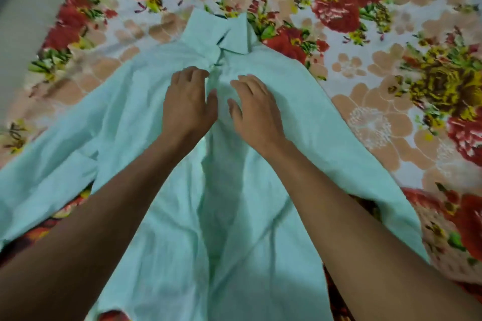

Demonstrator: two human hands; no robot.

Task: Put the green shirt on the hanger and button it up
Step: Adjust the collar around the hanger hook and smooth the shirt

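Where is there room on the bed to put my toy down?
Bare floral bedsheet shows right of the green shirt and beyond its collar. The middle is crowded: both hands, left hand and right hand, rest on the shirt.

No text, label, brand, number or sign can be read anywhere in this view. The pale mint-green cotton shirt (234,190) shows plain cloth with no tag or print visible, and the flower-patterned bedsheet in red, yellow and peach (365,34) carries only its blossoms and leaves, no lettering.
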